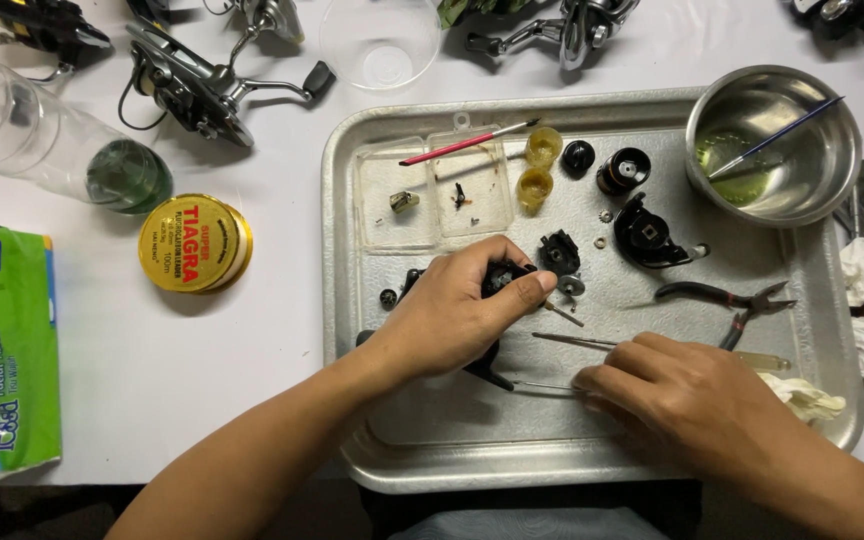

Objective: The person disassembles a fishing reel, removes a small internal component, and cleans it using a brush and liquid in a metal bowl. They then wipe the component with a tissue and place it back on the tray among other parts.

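My left hand (452,312) is closed around a black fishing-reel body (505,277) over a metal tray (352,200), thumb and fingers pinching its upper part. My right hand (674,388) rests on the tray to the right, its fingers closed on a thin metal tool (542,385) whose tip points left toward the reel body. A second thin metal rod (572,341) lies just above that hand. Small black reel parts (559,252) sit beside my left thumb.
On the tray lie pliers (727,298), a black spool (623,171), a clear parts box (432,195) with a red brush (467,143), and a steel bowl (822,170). Off the tray are other reels (202,90), a gold line spool (190,243), a plastic bottle (52,140), a tissue pack (7,350).
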